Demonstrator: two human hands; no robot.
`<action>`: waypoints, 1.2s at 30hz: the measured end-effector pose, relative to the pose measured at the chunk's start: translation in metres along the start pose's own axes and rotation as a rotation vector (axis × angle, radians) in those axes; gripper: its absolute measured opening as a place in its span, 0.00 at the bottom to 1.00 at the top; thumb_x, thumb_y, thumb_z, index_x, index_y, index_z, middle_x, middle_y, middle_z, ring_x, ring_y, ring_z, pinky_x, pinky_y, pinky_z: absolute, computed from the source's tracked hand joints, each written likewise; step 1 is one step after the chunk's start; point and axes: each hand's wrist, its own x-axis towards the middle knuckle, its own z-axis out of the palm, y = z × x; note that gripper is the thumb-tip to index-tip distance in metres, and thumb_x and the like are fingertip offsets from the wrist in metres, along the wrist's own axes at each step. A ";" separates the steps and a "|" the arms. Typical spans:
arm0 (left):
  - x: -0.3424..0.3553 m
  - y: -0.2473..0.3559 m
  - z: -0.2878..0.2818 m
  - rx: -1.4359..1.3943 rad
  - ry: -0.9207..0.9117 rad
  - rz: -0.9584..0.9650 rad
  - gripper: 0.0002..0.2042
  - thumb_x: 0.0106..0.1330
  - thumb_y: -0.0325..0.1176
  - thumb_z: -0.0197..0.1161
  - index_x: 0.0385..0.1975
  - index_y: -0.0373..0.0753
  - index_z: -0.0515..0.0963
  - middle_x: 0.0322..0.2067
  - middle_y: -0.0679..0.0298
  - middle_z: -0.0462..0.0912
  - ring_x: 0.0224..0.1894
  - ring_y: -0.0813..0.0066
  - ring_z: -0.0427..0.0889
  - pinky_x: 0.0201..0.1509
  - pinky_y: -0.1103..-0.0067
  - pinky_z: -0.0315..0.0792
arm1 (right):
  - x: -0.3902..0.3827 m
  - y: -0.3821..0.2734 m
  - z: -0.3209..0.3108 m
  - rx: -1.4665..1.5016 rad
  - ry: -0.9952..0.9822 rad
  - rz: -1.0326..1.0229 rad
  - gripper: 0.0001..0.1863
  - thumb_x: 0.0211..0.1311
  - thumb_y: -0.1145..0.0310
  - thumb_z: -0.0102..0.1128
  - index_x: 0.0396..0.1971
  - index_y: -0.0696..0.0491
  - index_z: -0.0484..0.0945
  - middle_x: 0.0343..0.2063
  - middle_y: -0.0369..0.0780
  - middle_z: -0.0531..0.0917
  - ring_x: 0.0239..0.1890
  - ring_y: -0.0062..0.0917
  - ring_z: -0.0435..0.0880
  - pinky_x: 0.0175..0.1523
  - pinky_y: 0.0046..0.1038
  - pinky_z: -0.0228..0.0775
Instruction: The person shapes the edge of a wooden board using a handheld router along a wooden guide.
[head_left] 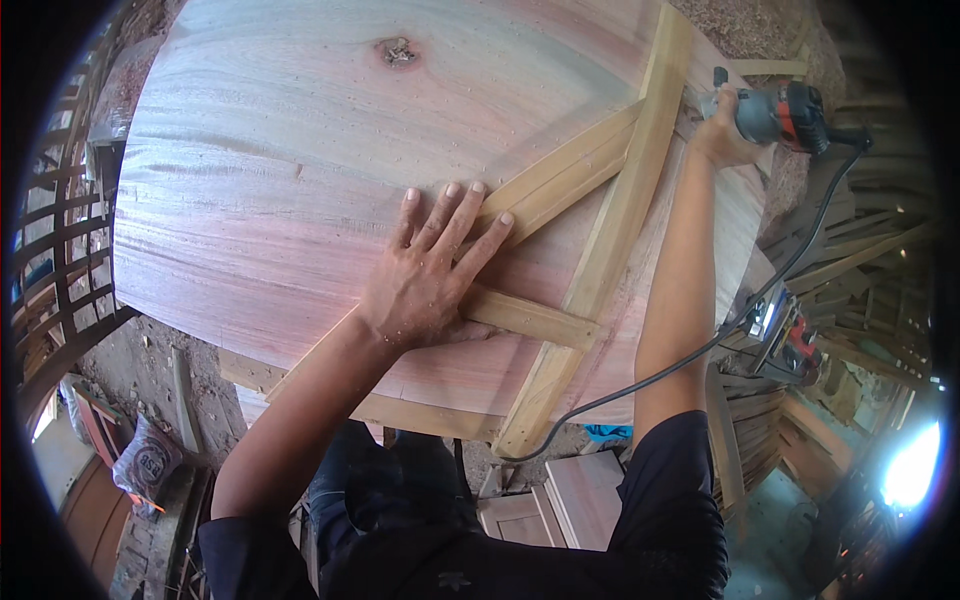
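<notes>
A wide slab of pale pinkish wood (300,140) with a dark knot lies before me, sprinkled with chips. On it rests a wooden guide (622,205) made of a long strip, with a diagonal brace (570,180) and a short crosspiece (530,315) joined to it. My left hand (425,265) presses down with fingers spread, over the ends of the brace and crosspiece. Stretched toward the far right, my right hand (728,138) grips a corded router (765,112), grey-blue with a red and black end. The router stands beside the long strip; its bit is hidden.
From the router a black cord (790,265) loops down across my right forearm to the slab's near edge. Shavings (745,25) lie past the far edge. Scrap wood (860,260) fills the right side. At lower left sits a stuffed sack (147,455); wooden panels (585,490) lie below.
</notes>
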 end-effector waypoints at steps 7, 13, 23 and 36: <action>0.000 0.001 -0.002 -0.033 -0.014 -0.015 0.63 0.40 0.64 0.82 0.81 0.52 0.59 0.81 0.47 0.55 0.83 0.46 0.55 0.86 0.47 0.43 | 0.007 0.002 0.008 -0.019 -0.012 0.008 0.31 0.44 0.72 0.82 0.49 0.66 0.78 0.40 0.48 0.89 0.37 0.38 0.91 0.43 0.37 0.87; 0.000 0.000 -0.003 -0.039 -0.016 -0.017 0.64 0.38 0.65 0.82 0.81 0.52 0.60 0.81 0.47 0.57 0.83 0.47 0.56 0.86 0.46 0.44 | 0.009 0.001 0.014 -0.037 -0.009 0.023 0.32 0.44 0.72 0.81 0.49 0.67 0.78 0.41 0.49 0.89 0.38 0.38 0.92 0.43 0.37 0.87; 0.000 -0.001 -0.002 -0.048 -0.009 -0.012 0.65 0.34 0.65 0.82 0.81 0.52 0.61 0.81 0.48 0.58 0.82 0.47 0.59 0.85 0.45 0.46 | 0.018 0.021 0.019 -0.070 -0.001 0.030 0.32 0.43 0.68 0.81 0.49 0.67 0.77 0.41 0.49 0.89 0.38 0.40 0.91 0.44 0.39 0.86; 0.001 -0.002 -0.001 -0.074 -0.012 -0.017 0.66 0.33 0.65 0.81 0.81 0.52 0.61 0.80 0.49 0.59 0.82 0.48 0.59 0.85 0.45 0.46 | 0.023 0.020 0.030 -0.116 0.004 0.022 0.35 0.43 0.69 0.82 0.52 0.67 0.76 0.43 0.50 0.88 0.40 0.40 0.91 0.47 0.38 0.86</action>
